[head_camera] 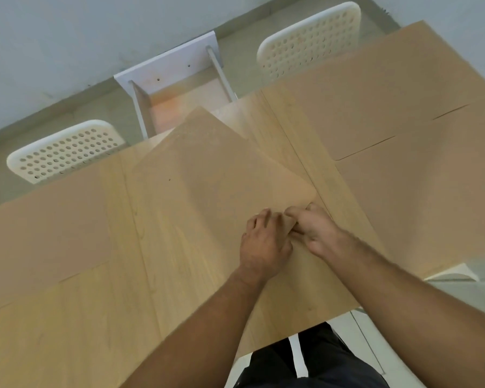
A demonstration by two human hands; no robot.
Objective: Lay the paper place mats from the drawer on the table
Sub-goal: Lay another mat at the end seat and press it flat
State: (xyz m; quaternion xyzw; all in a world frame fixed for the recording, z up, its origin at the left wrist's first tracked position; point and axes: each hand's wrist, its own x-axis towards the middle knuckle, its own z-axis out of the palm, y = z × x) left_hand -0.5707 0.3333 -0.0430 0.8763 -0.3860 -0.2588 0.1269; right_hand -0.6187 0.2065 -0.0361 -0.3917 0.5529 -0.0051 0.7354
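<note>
Tabletop [81, 317] of pale wood fills most of the view, seen from above by a person standing at its near edge. Four brown paper place mats lie on it. The far right place mat [375, 88] and the near right place mat [420, 208] cover the right end, their long edges meeting along a thin dark line. The left place mat [39, 233] lies flat at the left end, well apart from the others. The centre place mat [207, 177] sits askew between them, turned diagonally, its far corner reaching over the tabletop's far edge towards the drawer; whether it is one sheet or several stacked cannot be told.

Two white chairs with perforated backs stand at the far side: the left chair [65, 152] and the right chair [308, 43]. Between them the white drawer [179, 71] stands pulled open.

Both bare forearms reach in from the lower edge. The left hand [263, 242] rests on the centre place mat's near corner with its fingers curled onto the paper, gripping it. The right hand [317, 231], just beside and touching the left, pinches the same corner between thumb and fingertips.
</note>
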